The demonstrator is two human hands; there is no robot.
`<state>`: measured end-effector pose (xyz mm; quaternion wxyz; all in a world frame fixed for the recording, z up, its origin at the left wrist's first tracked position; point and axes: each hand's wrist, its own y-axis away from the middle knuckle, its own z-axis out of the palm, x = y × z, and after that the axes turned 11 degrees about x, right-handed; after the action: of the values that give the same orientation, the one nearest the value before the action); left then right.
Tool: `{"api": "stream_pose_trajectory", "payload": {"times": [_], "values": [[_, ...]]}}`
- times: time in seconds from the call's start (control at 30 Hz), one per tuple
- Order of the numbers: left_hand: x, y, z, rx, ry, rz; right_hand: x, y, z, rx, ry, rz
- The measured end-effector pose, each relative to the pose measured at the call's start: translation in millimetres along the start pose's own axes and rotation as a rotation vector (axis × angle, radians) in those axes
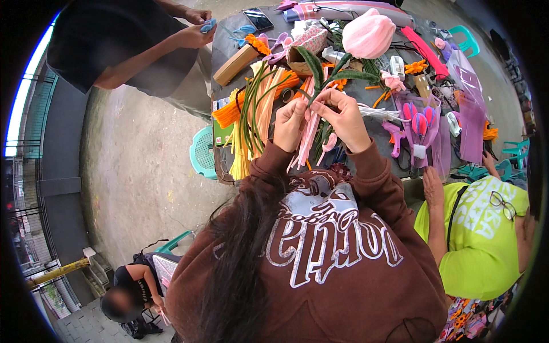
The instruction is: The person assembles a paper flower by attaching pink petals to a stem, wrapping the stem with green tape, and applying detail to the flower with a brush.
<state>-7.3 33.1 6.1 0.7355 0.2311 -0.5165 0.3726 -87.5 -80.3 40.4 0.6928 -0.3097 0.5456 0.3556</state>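
A large pink tulip head (369, 34) of pipe cleaners stands on a green stem with long green leaves (315, 66). My left hand (292, 122) pinches the base of the stem and leaves. Close beside it, my right hand (343, 118) has thumb and forefinger on the same stem. Beneath both hands lie loose pink pipe cleaners (306, 141). To their left are green pipe cleaners (253, 107), a yellow bundle (240, 156) and an orange bundle (227, 112). A small pink bud (329, 143) lies by my right wrist.
A purple glue gun (395, 138) and a wrapped bouquet (420, 122) lie at right. A phone (258, 19) rests at the table's back. One person at left holds something blue (208, 25); another in a lime shirt (480, 240) is at right. A teal stool (202, 152) stands by the table.
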Motion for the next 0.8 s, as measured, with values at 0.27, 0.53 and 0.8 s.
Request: {"api": "stream_pose_trajectory", "payload": {"times": [0.27, 0.53, 0.8], "values": [[6, -1, -2, -0.370, 0.392, -0.428, -7, 2, -9, -0.091, 0.019, -0.084], [-10, 4, 14, -0.049, -0.284, 0.272, 0, -1, -12, 0.096, 0.116, -0.091], [-7, 6, -2, -0.554, 0.664, -0.478, 0, 3, -17, -0.066, -0.140, 0.105]]}}
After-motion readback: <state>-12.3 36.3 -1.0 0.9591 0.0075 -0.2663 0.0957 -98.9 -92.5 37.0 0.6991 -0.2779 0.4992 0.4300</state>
